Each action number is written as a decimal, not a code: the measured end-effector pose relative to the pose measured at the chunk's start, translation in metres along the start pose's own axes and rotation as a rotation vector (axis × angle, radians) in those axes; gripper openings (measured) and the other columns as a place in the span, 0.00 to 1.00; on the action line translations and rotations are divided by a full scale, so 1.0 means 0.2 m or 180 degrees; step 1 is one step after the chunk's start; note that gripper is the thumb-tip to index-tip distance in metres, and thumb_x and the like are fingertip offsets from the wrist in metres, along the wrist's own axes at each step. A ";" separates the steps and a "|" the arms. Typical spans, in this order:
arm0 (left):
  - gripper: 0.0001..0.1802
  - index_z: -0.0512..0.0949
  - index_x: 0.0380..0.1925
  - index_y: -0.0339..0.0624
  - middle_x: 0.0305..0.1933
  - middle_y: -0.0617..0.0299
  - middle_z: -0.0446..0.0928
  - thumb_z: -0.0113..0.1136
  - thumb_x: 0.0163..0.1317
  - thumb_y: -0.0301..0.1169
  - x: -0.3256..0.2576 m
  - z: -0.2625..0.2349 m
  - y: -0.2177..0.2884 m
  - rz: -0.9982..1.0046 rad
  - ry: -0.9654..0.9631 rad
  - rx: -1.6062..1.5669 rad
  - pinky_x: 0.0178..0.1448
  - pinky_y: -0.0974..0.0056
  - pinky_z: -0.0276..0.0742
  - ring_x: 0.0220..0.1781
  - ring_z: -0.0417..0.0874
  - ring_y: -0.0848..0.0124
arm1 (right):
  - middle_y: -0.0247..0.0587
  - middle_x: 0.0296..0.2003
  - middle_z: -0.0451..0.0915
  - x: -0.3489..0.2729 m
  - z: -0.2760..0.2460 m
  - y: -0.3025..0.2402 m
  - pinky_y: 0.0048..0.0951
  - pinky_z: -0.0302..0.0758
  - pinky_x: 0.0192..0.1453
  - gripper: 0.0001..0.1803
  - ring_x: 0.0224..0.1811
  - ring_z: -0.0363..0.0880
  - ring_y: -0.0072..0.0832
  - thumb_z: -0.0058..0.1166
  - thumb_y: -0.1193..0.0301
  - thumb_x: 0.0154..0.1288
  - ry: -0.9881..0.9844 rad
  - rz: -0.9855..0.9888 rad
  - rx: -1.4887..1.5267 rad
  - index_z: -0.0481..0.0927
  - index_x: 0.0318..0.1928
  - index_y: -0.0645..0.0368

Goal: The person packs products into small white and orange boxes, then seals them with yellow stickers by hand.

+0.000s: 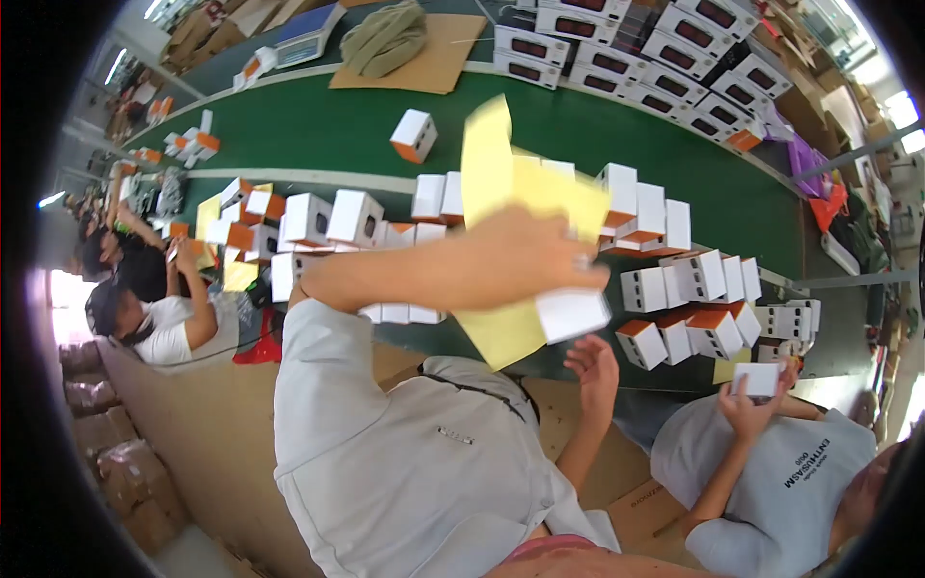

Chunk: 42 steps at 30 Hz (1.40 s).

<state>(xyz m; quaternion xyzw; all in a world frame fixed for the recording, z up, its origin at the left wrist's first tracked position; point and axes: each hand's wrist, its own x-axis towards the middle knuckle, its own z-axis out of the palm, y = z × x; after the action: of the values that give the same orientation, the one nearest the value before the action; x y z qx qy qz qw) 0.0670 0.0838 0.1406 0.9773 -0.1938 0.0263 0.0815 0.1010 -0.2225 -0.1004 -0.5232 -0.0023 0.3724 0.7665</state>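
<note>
Bright, even overhead light is filling the scene, and shadows are staying soft and faint. Windows are blowing out to white glare at the right edge and the left rim. The yellow sheet [501, 183] and the nearest hand [540, 255] are smearing with motion blur. Straight table [318, 130] edges are bending strongly toward the rim, where black corners are vignetting.

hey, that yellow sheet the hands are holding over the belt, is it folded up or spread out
Spread out. The yellow sheet shows broad and flat above the left hand and again below it, beside a small white box.
</note>
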 end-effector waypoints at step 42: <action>0.27 0.66 0.64 0.73 0.75 0.55 0.53 0.49 0.64 0.52 -1.45 1.56 0.10 -0.5441 0.1134 0.0529 0.67 0.23 0.34 0.76 0.45 0.43 | 0.65 0.68 0.51 0.15 0.57 0.81 0.55 0.59 0.67 0.47 0.68 0.52 0.65 0.63 0.64 0.53 -0.2312 -0.1432 -0.5498 0.54 0.71 0.58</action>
<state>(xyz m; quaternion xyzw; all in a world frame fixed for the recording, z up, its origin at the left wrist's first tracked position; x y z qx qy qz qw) -0.2017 0.1211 -0.1885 0.7719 0.6230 0.1224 0.0309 -0.0147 -0.0866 -0.1913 -0.7471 -0.6130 0.2258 0.1229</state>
